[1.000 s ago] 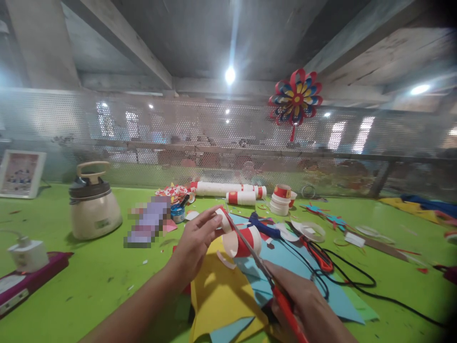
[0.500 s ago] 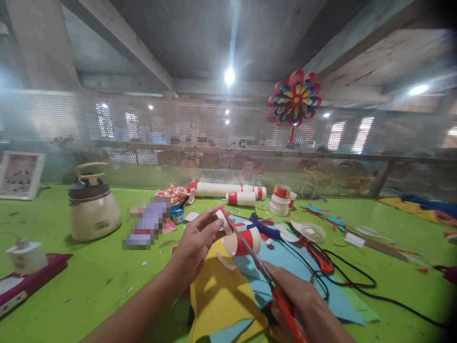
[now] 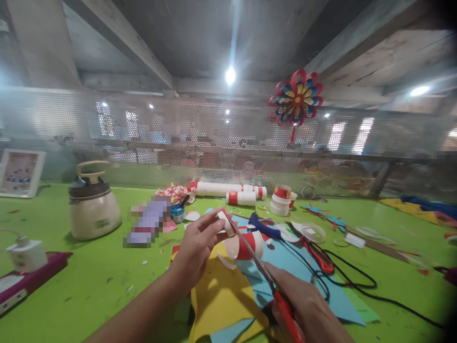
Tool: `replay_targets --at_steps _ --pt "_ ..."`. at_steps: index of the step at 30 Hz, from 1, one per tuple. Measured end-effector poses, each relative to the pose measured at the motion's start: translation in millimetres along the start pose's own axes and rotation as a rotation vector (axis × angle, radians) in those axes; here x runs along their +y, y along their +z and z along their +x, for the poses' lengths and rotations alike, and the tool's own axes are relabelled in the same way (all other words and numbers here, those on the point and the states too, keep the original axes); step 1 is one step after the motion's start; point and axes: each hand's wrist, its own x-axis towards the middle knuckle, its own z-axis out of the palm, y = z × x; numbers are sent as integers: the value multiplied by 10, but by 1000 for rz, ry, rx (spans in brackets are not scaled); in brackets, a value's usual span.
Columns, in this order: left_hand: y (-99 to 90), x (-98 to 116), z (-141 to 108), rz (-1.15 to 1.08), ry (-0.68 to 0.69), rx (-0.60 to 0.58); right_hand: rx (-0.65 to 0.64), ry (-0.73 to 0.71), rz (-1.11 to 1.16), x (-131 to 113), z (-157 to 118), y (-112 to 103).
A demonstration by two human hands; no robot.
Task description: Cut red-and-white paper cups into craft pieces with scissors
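My left hand point(image 3: 200, 240) pinches a small white paper-cup piece point(image 3: 226, 223) with a red edge between thumb and fingers. In my right hand point(image 3: 303, 297) is a pair of scissors point(image 3: 263, 269) with red handles; the long blades point up and left, and their tips are at the cup piece. Whether the blades are cutting into it I cannot tell. Just behind the blades a red and white paper cup point(image 3: 254, 245) lies on its side, its mouth toward my left hand. Yellow paper point(image 3: 221, 300) and light-blue paper point(image 3: 332, 290) spread beneath, with a curved white strip point(image 3: 225, 261) on top.
A blue glue gun point(image 3: 262, 226) and its black cord lie to the right, near red-handled scissors point(image 3: 323, 257) and a tape roll point(image 3: 312, 233). Stacked cups point(image 3: 241, 198) lie at the back. A kettle point(image 3: 93, 209) and power strip point(image 3: 39, 276) stand left.
The cup piece in my left hand has turned slightly and shows more of its white side. The lying cup has shifted a little to the right. Both hands keep their hold.
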Motion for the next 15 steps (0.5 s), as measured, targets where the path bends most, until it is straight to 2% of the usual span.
replay_targets --at_steps 5,15 --pt "4 16 -4 -19 -1 -20 -48 -1 3 40 -9 23" --pt "-52 51 -3 36 12 -33 -47 31 26 52 8 38"
